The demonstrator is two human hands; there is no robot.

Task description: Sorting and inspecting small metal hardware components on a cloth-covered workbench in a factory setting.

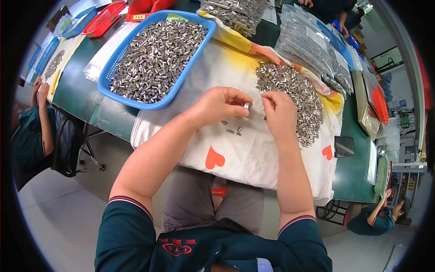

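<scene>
My left hand [222, 105] pinches a small shiny metal cylinder [247, 105] between thumb and fingers. Close by on its right, my right hand [282, 115] has its thumb and fingers drawn together; what they hold, if anything, cannot be made out. Under and beside the right hand spreads a heap of small metal cylinders [299, 88] on a white cloth [253, 158] with red hearts. A few loose metal pieces [238, 131] lie on the cloth below my hands. To the left, a blue basket [103, 84] is filled with similar cylinders.
Clear bags of metal parts [303, 43] lie at the back right, and another bag [238, 13] at the back. A dark phone-like slab [344, 146] rests on the green table [113, 120]. Red trays [105, 19] stand far left. Other people sit at both sides.
</scene>
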